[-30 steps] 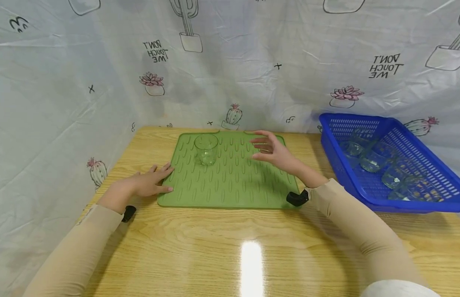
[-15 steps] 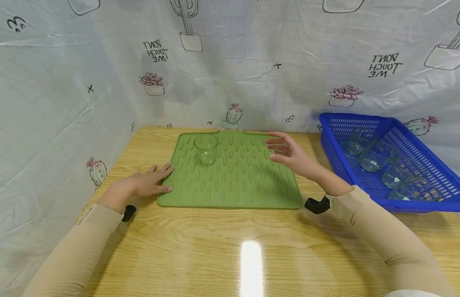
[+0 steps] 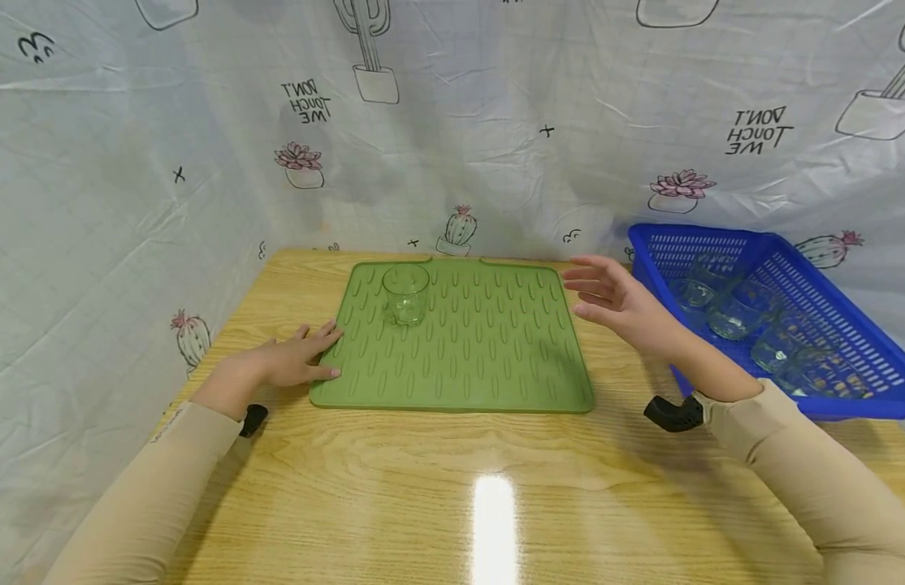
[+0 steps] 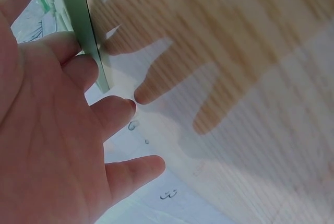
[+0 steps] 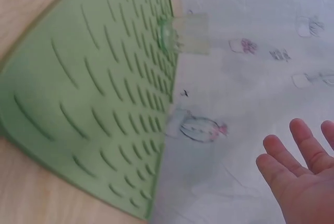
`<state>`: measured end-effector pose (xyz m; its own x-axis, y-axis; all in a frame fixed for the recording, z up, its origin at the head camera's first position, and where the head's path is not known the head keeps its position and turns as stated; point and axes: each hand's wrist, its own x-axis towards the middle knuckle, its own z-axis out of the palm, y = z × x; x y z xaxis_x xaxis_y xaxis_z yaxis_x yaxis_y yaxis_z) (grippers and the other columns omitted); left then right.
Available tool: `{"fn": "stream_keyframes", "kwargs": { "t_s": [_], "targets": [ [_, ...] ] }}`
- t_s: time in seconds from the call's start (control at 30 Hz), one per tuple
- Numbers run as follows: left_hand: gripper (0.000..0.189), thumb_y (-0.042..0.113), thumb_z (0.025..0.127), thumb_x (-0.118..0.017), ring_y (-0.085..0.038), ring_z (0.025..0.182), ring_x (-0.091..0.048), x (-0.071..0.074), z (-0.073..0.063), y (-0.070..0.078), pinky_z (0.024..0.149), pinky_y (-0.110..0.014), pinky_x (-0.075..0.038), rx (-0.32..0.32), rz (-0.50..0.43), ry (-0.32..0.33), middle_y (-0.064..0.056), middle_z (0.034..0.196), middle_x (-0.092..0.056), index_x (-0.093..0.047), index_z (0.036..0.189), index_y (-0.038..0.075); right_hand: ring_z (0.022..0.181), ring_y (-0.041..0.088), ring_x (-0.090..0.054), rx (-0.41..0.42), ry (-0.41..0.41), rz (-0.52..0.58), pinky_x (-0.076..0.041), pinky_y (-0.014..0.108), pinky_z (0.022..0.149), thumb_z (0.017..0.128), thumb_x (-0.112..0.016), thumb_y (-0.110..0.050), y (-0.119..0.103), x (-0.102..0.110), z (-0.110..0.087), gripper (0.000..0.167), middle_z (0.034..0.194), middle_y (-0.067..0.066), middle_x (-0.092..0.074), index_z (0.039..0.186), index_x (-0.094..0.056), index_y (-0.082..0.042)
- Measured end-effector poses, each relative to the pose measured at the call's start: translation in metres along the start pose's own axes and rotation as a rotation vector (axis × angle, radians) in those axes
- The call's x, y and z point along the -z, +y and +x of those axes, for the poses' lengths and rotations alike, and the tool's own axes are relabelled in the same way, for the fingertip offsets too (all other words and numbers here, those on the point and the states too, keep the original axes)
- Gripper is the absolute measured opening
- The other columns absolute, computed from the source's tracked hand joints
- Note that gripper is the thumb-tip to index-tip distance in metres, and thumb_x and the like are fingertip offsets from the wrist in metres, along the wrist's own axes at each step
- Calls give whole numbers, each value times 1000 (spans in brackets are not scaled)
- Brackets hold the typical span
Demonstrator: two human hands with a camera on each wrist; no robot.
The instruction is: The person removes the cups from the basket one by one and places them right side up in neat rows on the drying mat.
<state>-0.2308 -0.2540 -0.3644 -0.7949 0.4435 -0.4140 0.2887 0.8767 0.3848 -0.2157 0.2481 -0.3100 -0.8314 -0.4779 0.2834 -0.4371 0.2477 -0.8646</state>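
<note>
A clear drinking glass stands upright on the left part of a green ridged mat. My left hand lies with spread fingers at the mat's left edge, its fingertips on the rim; the left wrist view shows the palm and the mat's edge. Raised over the table between the mat and a blue basket, my right hand has relaxed fingers and holds nothing. In the right wrist view the glass appears at the mat's far side, well away from the fingers.
Several clear glasses lie in the blue basket at the right. Wooden tabletop runs along the front of the mat. Behind and to the left hangs a white printed curtain.
My right hand has moved right, from above the right part of the mat toward the basket. The left hand, the mat and the glass on it have stayed in place.
</note>
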Motion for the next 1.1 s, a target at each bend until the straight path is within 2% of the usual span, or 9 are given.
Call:
{"fn": "stream_keyframes", "kwargs": {
  "t_s": [0.07, 0.13, 0.27, 0.37, 0.53, 0.67, 0.9, 1.1],
  "targets": [
    [89, 49, 104, -57, -55, 149, 10, 0, 0, 0, 103, -85, 5, 1, 0, 0, -23, 169, 2, -12, 165, 2, 130, 6, -51, 16, 20, -9, -48, 17, 98, 105, -56, 1, -3, 7, -2, 54, 140, -7, -53, 155, -38, -11],
    [89, 49, 104, -57, -55, 149, 10, 0, 0, -1, 104, -84, 5, 3, -1, -1, -23, 169, 3, -12, 165, 2, 127, 4, -53, 40, 39, -11, -49, 17, 96, 105, -55, 3, -6, 15, -4, 54, 138, -10, -55, 154, -40, -13],
    [89, 49, 104, -57, -55, 149, 10, 1, 0, 0, 104, -84, 5, 9, -4, -7, -22, 169, 4, -11, 165, 3, 123, 4, -57, 92, 83, -34, -50, 16, 91, 104, -53, 8, -9, 33, -6, 53, 135, -11, -59, 150, -45, -15],
    [90, 49, 104, -57, -56, 149, 10, 2, -1, 1, 104, -84, 5, 7, -5, -4, -23, 169, 3, -11, 165, 2, 121, 1, -58, 90, 124, -93, -49, 14, 90, 104, -53, 7, -11, 47, -8, 51, 133, -11, -60, 148, -48, -16],
    [90, 49, 104, -57, -56, 149, 9, 2, -1, 1, 104, -84, 4, 7, -9, -2, -23, 169, 3, -12, 165, 2, 121, -3, -55, -24, 198, -260, -46, 11, 90, 106, -56, -6, -14, 72, -13, 46, 133, -12, -59, 151, -47, -14],
    [90, 50, 104, -57, -56, 149, 10, 2, -1, 1, 104, -85, 4, 5, -11, -10, -23, 169, 3, -11, 165, 2, 119, -5, -53, -139, 241, -370, -44, 9, 88, 107, -59, -18, -9, 93, -16, 49, 135, -9, -57, 153, -43, -12],
    [90, 50, 104, -57, -55, 149, 10, 1, 0, 0, 103, -85, 5, 6, -6, -9, -23, 169, 4, -11, 165, 2, 114, -8, -49, -227, 280, -466, -40, 6, 83, 106, -60, -33, 6, 121, -22, 56, 142, 15, -52, 154, -43, -12],
    [89, 49, 104, -56, -56, 149, 9, -1, 0, 0, 103, -85, 4, 3, -6, -7, -24, 169, 3, -11, 165, 2, 103, -17, -44, -289, 271, -534, -38, 4, 76, 106, -58, -39, 21, 133, -27, 61, 144, 26, -50, 153, -43, -4]
  ]
}}
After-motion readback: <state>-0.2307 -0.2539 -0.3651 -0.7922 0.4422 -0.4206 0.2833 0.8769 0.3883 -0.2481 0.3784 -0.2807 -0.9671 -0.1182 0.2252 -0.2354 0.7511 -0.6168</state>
